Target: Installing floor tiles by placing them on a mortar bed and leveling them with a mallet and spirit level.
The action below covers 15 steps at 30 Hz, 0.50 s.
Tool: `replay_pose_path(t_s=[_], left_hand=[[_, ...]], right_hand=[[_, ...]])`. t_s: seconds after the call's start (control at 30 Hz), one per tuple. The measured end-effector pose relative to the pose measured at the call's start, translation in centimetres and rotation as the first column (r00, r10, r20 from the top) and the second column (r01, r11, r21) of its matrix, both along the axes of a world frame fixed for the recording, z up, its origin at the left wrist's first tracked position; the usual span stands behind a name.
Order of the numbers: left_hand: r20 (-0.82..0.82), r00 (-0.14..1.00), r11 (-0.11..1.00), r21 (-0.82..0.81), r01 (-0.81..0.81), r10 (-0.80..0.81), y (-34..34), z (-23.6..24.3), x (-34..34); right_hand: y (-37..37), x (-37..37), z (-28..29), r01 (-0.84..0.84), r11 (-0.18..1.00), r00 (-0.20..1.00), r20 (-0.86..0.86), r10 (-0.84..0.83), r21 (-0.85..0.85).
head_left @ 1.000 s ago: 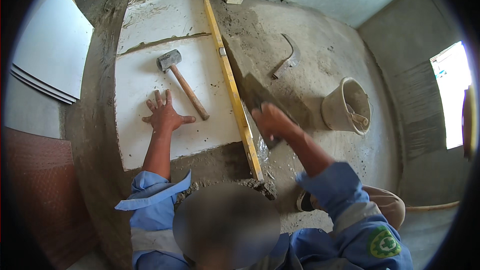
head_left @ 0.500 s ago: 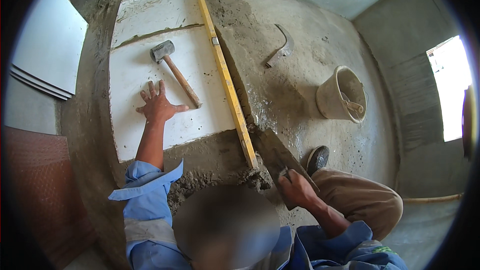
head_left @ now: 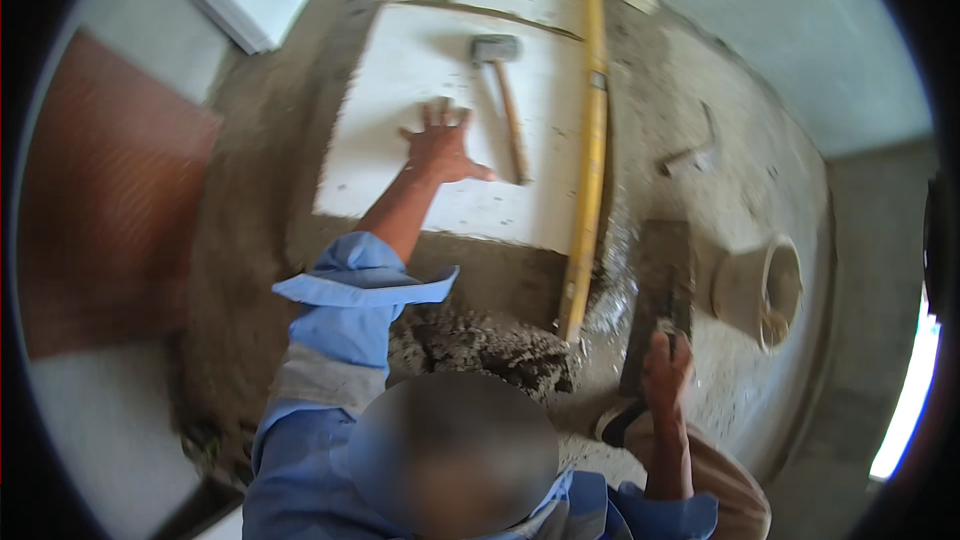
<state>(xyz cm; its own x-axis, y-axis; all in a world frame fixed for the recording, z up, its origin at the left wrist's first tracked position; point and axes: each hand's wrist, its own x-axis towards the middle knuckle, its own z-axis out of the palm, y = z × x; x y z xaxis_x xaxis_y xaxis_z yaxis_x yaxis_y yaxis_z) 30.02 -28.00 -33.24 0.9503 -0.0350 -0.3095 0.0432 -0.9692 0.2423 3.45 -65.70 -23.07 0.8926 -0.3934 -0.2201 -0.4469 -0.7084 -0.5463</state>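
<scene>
Here, in the head view, the left hand (head_left: pixel 440 152) lies spread on the white tile (head_left: pixel 535 215), thumb near the mallet (head_left: pixel 509 100). The right hand (head_left: pixel 667 375) is curled around the handle of the trowel (head_left: pixel 658 265), which sits between the yellow level (head_left: pixel 590 140) and the bucket (head_left: pixel 742 285).

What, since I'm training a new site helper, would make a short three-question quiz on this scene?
1. Which hand grips the trowel?
2. True or false: the left hand is spread on the white slab, beside a mallet.
3. Where is the bucket? A: on the white slab. B: left of the white slab. C: right of the trowel.

Key: 1, the right hand; 2, true; 3, C.
</scene>
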Motion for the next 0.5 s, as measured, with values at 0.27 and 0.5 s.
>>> replay_pose_path(t_s=[0.27,0.5], left_hand=[[0.184,0.983,0.971,-0.237,0.045,0.0,10.7,0.7,-7.8],[0.189,0.904,0.772,-0.602,-0.203,0.384,19.7,3.3,-21.0]], right_hand=[[12.1,6.2,3.9,-0.331,0.779,0.925,0.345,0.157,0.532],[22.7,16.6,7.2,-0.473,0.758,0.868,0.087,0.489,0.449]])
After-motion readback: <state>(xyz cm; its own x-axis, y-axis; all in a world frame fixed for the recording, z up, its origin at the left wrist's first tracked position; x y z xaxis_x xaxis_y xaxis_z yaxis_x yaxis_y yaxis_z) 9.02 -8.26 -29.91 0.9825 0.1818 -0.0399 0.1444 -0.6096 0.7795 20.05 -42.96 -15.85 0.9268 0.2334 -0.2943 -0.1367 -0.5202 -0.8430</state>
